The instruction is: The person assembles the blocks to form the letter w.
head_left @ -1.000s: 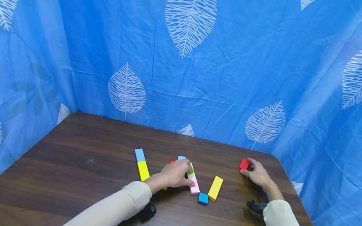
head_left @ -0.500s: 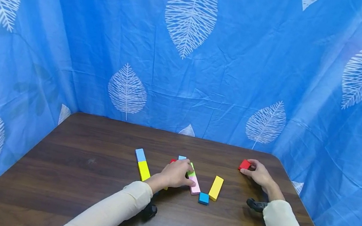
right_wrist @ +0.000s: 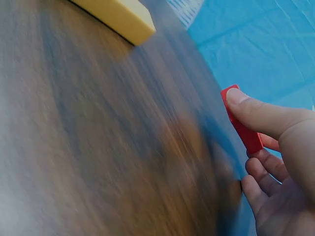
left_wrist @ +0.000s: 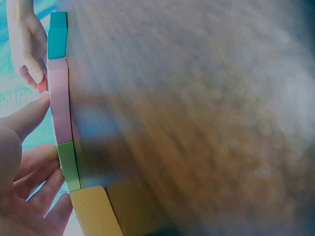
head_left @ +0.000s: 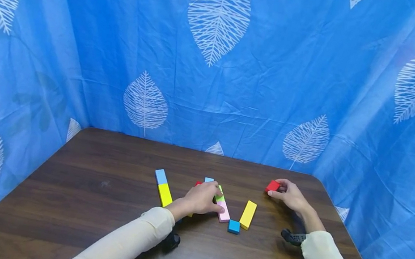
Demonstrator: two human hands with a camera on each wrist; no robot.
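Nearest me on the wooden table [head_left: 68, 211], a small blue block [head_left: 233, 226] lay just in front of a yellow block [head_left: 247, 214] and the near end of a pink block [head_left: 223, 212]. My left hand [head_left: 202, 199] rested over the middle cluster, fingers bent down onto it, thumb tip touching the pink block; I could not tell whether it gripped anything, since the hand hid what lay under the palm. Only slivers of a green block [head_left: 219, 194], a red piece [head_left: 197, 183] and a light blue piece [head_left: 209, 180] showed round it. The left wrist view was badly blurred beyond the pink and green row. Off to the left, well apart from the hand, a second yellow block [head_left: 164, 195] lay end to end with a light blue block [head_left: 161, 177].

Farther right, my right hand [head_left: 291, 196] pinched the red block [head_left: 272, 186] between thumb and fingers; the right wrist view showed the thumb tip on its edge, the rest smeared. Compared with half a second before, that block and hand had shifted leftward, toward the cluster. The left hand had not moved. Behind stood the blue leaf-print curtain [head_left: 210, 57].
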